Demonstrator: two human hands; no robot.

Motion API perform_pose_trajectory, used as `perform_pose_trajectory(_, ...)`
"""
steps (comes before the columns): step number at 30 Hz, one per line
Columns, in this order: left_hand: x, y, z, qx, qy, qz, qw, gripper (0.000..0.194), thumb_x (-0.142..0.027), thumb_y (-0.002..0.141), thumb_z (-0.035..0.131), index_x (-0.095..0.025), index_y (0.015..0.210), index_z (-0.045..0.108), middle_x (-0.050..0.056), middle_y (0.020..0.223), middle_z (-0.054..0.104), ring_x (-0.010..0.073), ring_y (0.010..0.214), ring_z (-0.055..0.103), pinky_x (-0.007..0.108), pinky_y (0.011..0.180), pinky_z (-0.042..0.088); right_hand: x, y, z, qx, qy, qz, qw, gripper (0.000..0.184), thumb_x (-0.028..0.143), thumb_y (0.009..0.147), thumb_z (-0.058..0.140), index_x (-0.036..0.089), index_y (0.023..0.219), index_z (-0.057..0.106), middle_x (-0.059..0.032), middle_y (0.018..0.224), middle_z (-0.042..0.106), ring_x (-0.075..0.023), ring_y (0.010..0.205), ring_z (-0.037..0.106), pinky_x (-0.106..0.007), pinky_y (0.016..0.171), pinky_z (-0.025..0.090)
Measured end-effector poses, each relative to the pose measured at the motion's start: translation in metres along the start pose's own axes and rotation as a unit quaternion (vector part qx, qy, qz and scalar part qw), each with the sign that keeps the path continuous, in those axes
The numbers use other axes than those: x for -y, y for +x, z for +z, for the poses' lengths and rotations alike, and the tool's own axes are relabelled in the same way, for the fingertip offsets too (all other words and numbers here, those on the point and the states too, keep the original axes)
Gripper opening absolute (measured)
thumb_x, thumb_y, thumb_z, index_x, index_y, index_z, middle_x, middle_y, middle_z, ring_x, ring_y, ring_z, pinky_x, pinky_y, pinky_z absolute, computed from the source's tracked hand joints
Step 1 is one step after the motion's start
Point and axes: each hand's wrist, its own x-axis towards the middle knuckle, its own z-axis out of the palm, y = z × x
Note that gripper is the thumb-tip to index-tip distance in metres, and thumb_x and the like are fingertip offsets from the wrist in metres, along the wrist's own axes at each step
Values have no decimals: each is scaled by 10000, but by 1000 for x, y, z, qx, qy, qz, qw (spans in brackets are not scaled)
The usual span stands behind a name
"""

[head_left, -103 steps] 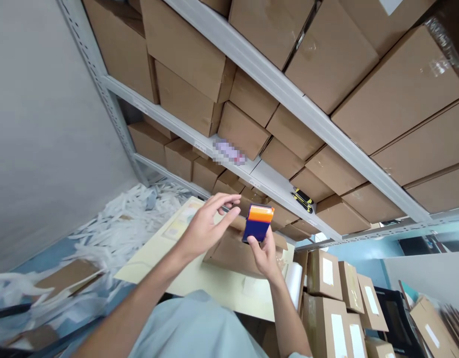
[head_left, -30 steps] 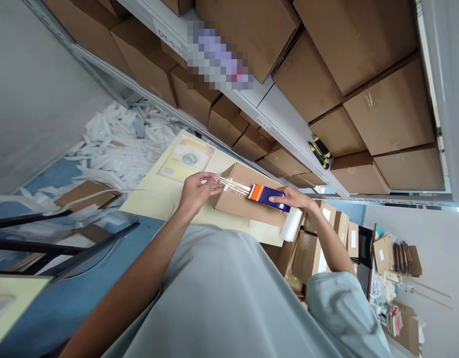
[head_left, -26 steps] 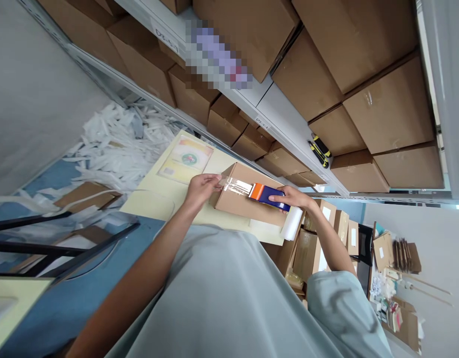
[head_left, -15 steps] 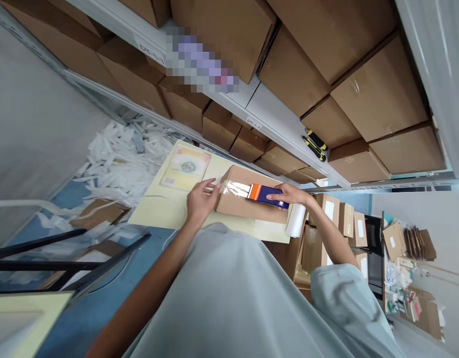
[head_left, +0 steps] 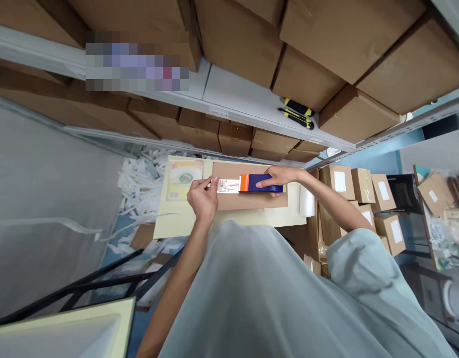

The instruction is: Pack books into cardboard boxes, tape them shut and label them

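Note:
A brown cardboard box (head_left: 229, 201) lies on the pale yellow tabletop (head_left: 177, 226). My right hand (head_left: 276, 180) is wrapped round a blue and orange tape dispenser (head_left: 257, 183), which rests on the box's upper face. Clear shiny packing tape (head_left: 227, 186) runs from the dispenser's orange end to the left edge of the box. There my left hand (head_left: 203, 198) has its fingers curled, with thumb and forefinger pinched at the tape's end. Its other fingers are folded and partly hidden.
Left of the box lies a printed packet (head_left: 185, 180). A white roll (head_left: 307, 200) stands at the table's right end. Boxes fill the shelf (head_left: 237, 94) ahead, where utility knives (head_left: 297, 113) lie. More boxes (head_left: 339, 181) are stacked to the right.
My left fingers have closed in to a pinch at the tape's end. The dispenser has shifted slightly left relative to the box. The view has turned, so the box appears straighter.

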Motion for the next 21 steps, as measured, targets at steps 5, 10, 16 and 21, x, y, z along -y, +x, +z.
perform_pose_trajectory(5,0,3,3,-7,-5,-5,1000,318,-416,965,716,-132,1032,844,104,1029,757,270,1014,722,444,1111,568,-30,-45,-20,-16,27,0,1000,550,672,804,945,162,784,738,-20,661,766,-178,631,721,-261,610,538)
perform_pose_trajectory(10,4,5,11,-31,-8,-1,999,230,-353,923,762,-132,953,821,53,943,755,264,1041,716,465,1182,552,-84,-129,-50,-95,16,38,995,523,614,777,987,156,779,734,-7,691,754,-143,607,686,-246,591,543)
perform_pose_trajectory(16,7,7,23,-58,23,-3,998,168,-291,895,759,-129,904,802,58,928,779,280,1077,732,482,1155,583,-136,-193,-79,-139,-29,67,988,590,691,715,993,161,751,737,18,630,673,-129,564,643,-239,556,507)
perform_pose_trajectory(21,11,8,26,-68,40,0,997,169,-288,880,760,-141,931,826,73,977,819,293,1075,761,477,1104,613,-164,-168,-77,-82,-111,95,986,679,824,775,888,158,764,755,8,653,674,-142,597,623,-260,580,465)
